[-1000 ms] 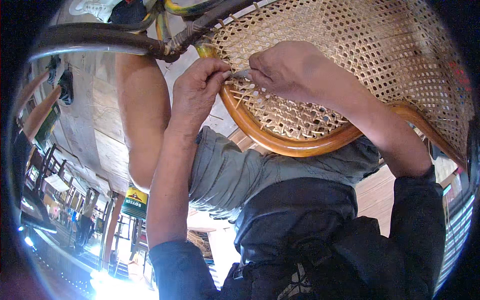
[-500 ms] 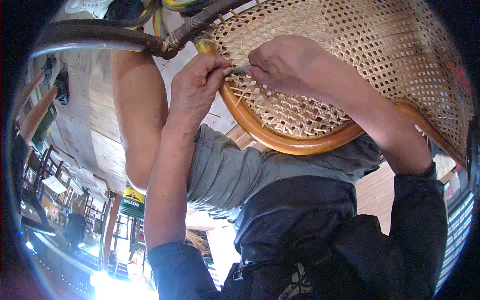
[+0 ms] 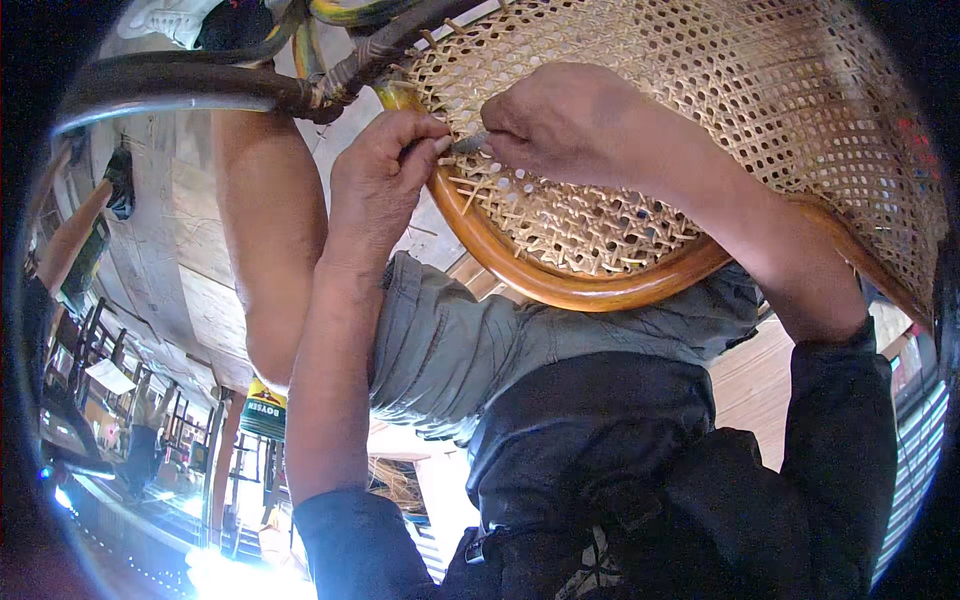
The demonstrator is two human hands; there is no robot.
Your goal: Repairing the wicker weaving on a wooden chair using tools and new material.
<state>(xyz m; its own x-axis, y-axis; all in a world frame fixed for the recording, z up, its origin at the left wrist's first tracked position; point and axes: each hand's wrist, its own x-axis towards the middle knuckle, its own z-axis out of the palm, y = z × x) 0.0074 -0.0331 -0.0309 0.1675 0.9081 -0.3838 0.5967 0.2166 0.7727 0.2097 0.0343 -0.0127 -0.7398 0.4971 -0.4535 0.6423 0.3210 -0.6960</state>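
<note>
A woven cane panel (image 3: 740, 95) in an open lattice lies over my lap, bordered by a curved, glossy orange-brown rattan frame (image 3: 580, 293). At the panel's left edge my left hand (image 3: 385, 170) is closed, thumb and forefinger pinched together. What sits between those fingertips is too small to make out. My right hand (image 3: 565, 120) is above the weave, its fingers closed on a small grey pointed metal tool (image 3: 468, 145). The tool's tip points left, close to my left fingertips. Several loose cane ends stick out along the border below my hands.
A dark curved pole (image 3: 190, 85) with a wrapped joint (image 3: 345, 85) crosses the upper left, beside yellow-green bent pieces (image 3: 360, 10). A green and yellow can (image 3: 265, 410) stands near my bare knee. Another person's foot (image 3: 120, 185) rests on the wooden floor (image 3: 165, 270) at far left.
Both hands have shifted slightly left together, with the tool still in my right hand. The panel has barely moved.
</note>
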